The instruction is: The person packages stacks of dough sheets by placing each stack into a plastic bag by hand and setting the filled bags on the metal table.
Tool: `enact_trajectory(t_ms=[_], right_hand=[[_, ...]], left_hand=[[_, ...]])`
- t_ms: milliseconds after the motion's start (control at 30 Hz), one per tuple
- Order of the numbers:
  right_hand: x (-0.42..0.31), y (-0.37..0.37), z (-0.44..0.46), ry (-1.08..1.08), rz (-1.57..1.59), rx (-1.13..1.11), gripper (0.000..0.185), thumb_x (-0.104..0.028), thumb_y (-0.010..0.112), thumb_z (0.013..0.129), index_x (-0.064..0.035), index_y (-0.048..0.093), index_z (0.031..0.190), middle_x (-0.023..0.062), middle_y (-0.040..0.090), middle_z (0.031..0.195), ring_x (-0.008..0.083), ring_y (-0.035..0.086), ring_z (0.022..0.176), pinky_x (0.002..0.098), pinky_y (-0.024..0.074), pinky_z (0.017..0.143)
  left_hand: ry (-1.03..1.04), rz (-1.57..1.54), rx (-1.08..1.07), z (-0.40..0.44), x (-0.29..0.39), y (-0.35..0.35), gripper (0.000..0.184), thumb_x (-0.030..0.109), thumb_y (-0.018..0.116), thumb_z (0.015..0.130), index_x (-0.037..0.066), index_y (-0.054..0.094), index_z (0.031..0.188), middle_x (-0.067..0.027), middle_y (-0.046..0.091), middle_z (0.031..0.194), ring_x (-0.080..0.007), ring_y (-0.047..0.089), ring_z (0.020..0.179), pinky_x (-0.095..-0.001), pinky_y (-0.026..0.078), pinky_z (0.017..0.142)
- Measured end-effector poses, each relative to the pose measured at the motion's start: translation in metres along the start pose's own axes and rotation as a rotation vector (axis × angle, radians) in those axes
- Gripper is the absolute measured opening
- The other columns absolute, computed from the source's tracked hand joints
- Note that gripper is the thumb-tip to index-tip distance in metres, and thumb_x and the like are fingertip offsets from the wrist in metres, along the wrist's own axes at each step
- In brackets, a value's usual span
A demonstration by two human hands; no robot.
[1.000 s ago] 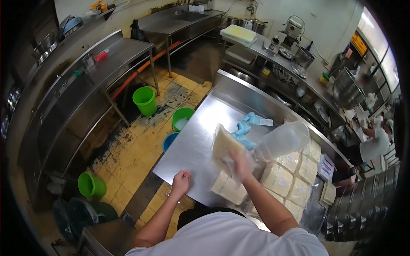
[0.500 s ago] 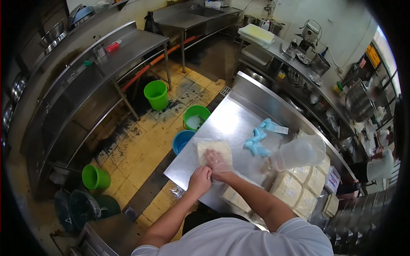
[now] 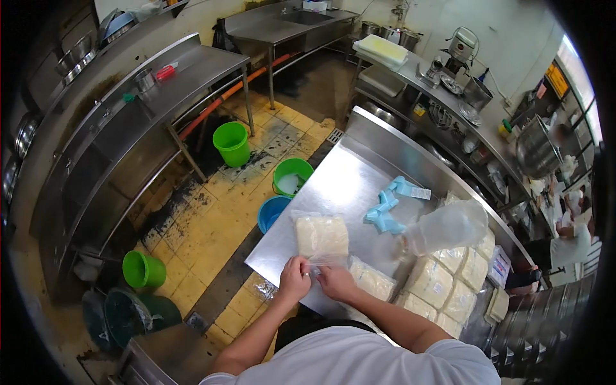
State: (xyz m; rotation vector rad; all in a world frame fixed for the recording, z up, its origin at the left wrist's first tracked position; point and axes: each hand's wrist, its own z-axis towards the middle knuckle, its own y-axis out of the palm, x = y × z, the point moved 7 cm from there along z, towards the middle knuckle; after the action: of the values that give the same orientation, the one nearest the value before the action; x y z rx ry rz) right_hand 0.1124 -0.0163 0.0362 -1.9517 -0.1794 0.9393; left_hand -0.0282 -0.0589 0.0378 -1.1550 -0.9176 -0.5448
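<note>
A clear plastic bag with a pale, flat, squarish block of food [image 3: 322, 237] in it lies on the steel table [image 3: 346, 168]. At the bag's near end, my left hand [image 3: 296, 277] pinches the loose plastic. My right hand [image 3: 336, 282] grips the same end a little to the right, with its fingers closed. Just right of that hand lies another filled bag [image 3: 372, 280]. What the pale food is, I cannot tell.
Several filled bags [image 3: 431, 284] sit at the right under a translucent plastic container [image 3: 449, 228] lying on its side. A blue strip [image 3: 385, 210] lies mid-table. Green buckets [image 3: 231, 144] and a blue bucket [image 3: 272, 213] stand on the floor. A person [image 3: 571, 244] is at far right.
My right hand has drawn back from inside the bag, off the pale block, to the bag's near end. Both hands now hold the plastic there.
</note>
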Motion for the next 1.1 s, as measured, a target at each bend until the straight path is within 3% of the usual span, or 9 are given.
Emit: enact_trajectory(t_ms=[67, 167, 300, 467, 667, 767, 867, 1033, 1100], right_hand=[[-0.005, -0.021, -0.021, 0.160, 0.048, -0.043, 0.050, -0.016, 0.067, 0.086, 0.0010, 0.054, 0.131, 0.0305, 0.057, 0.130, 0.0433, 0.057, 0.121, 0.0493, 0.0491, 0.095], [-0.006, -0.073, -0.019, 0.097, -0.175, 0.573, 0.044, -0.017, 0.068, 0.085, -0.0012, 0.061, 0.125, 0.0245, 0.068, 0.110, 0.0412, 0.067, 0.100, 0.0514, 0.0536, 0.082], [0.078, -0.107, 0.048, 0.398, -0.190, 0.357, 0.018, -0.019, 0.068, 0.084, -0.0068, 0.077, 0.096, 0.0195, 0.073, 0.089, 0.0363, 0.072, 0.087, 0.0480, 0.0567, 0.079], [0.003, -0.233, 0.026, 0.251, 0.205, 0.430, 0.027, -0.012, 0.064, 0.084, -0.0082, 0.078, 0.107, 0.0228, 0.074, 0.089, 0.0381, 0.073, 0.082, 0.0434, 0.0567, 0.079], [0.007, -0.140, -0.028, 0.101, 0.239, 0.474, 0.031, -0.015, 0.063, 0.090, -0.0099, 0.071, 0.120, 0.0203, 0.068, 0.075, 0.0378, 0.068, 0.072, 0.0487, 0.0535, 0.070], [0.058, 0.004, -0.046, -0.021, -0.037, 0.144, 0.032, -0.023, 0.066, 0.090, -0.0057, 0.071, 0.117, 0.0249, 0.068, 0.116, 0.0417, 0.064, 0.105, 0.0506, 0.0525, 0.092], [0.002, -0.032, -0.086, 0.079, -0.114, 0.138, 0.032, -0.024, 0.071, 0.087, -0.0010, 0.073, 0.109, 0.0226, 0.063, 0.131, 0.0392, 0.060, 0.119, 0.0449, 0.0471, 0.106], [-0.010, -0.038, -0.010, -0.216, 0.062, 0.333, 0.049, -0.028, 0.062, 0.095, -0.0017, 0.059, 0.136, 0.0226, 0.058, 0.140, 0.0452, 0.055, 0.127, 0.0503, 0.0427, 0.109], [0.017, -0.015, 0.035, -0.108, -0.298, 0.394, 0.049, -0.029, 0.059, 0.096, -0.0011, 0.058, 0.137, 0.0217, 0.058, 0.140, 0.0456, 0.051, 0.131, 0.0529, 0.0394, 0.111]], left_hand=[[-0.045, 0.051, -0.038, -0.002, 0.021, -0.008, 0.020, 0.018, 0.066, 0.091, 0.005, 0.059, 0.105, -0.0210, 0.065, 0.099, -0.0413, 0.063, 0.097, -0.0504, 0.050, 0.085], [-0.143, 0.276, -0.199, 0.011, 0.005, 0.005, 0.031, 0.025, 0.067, 0.091, 0.005, 0.061, 0.114, -0.0249, 0.070, 0.102, -0.0428, 0.067, 0.099, -0.0520, 0.052, 0.086], [-0.089, 0.402, -0.133, 0.084, 0.012, -0.029, 0.028, 0.018, 0.057, 0.090, 0.009, 0.067, 0.115, -0.0239, 0.073, 0.091, -0.0465, 0.069, 0.089, -0.0556, 0.054, 0.083], [0.003, 0.145, 0.038, 0.108, 0.122, -0.117, 0.028, 0.011, 0.060, 0.086, 0.010, 0.069, 0.112, -0.0211, 0.073, 0.092, -0.0423, 0.070, 0.087, -0.0535, 0.054, 0.079], [-0.063, 0.088, 0.020, 0.019, 0.063, -0.098, 0.026, 0.013, 0.061, 0.089, 0.009, 0.070, 0.114, -0.0187, 0.073, 0.096, -0.0403, 0.070, 0.089, -0.0507, 0.054, 0.082], [-0.326, 0.340, -0.307, -0.056, -0.012, -0.056, 0.027, 0.020, 0.064, 0.091, 0.008, 0.071, 0.115, -0.0194, 0.072, 0.108, -0.0387, 0.069, 0.101, -0.0480, 0.054, 0.089], [-0.342, 0.295, -0.466, -0.080, -0.020, -0.058, 0.033, 0.025, 0.068, 0.090, 0.007, 0.070, 0.118, -0.0182, 0.070, 0.116, -0.0383, 0.066, 0.109, -0.0465, 0.053, 0.094], [0.218, 0.295, -0.197, 0.001, 0.034, -0.036, 0.042, 0.024, 0.065, 0.094, 0.005, 0.063, 0.131, -0.0189, 0.060, 0.134, -0.0391, 0.054, 0.127, -0.0472, 0.042, 0.108], [0.281, 0.448, -0.142, 0.024, 0.002, -0.008, 0.045, 0.027, 0.061, 0.096, 0.005, 0.059, 0.135, -0.0205, 0.053, 0.144, -0.0402, 0.049, 0.133, -0.0497, 0.037, 0.113]])
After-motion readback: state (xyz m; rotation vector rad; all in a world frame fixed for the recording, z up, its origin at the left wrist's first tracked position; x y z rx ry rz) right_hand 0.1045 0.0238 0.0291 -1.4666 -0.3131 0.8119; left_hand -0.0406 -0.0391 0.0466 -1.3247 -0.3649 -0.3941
